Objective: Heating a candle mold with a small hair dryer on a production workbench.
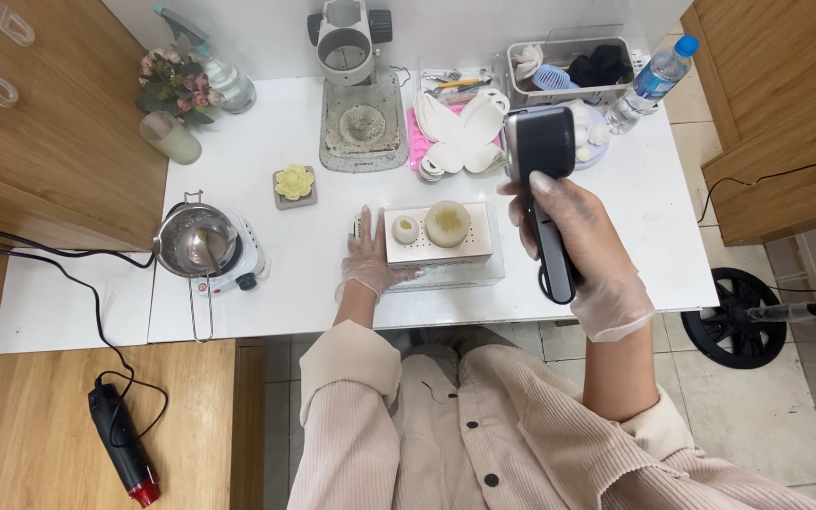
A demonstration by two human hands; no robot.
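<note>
A pale rectangular block (439,236) lies on the white table (635,236) with a small round candle (405,228) and a larger round candle (448,223) on top. My left hand (370,260), in a clear glove, rests flat against the block's left side. My right hand (573,250), also gloved, grips the handle of a black heat gun (542,161) held above the table just right of the block, its head pointing up and away from me.
A metal melting pot on a small hot plate (202,247) sits at left, a flower-shaped candle (295,184) behind it. A grey press (361,94), white moulds (465,137), a tray (569,66), a water bottle (652,83) and a spray bottle (219,71) line the back.
</note>
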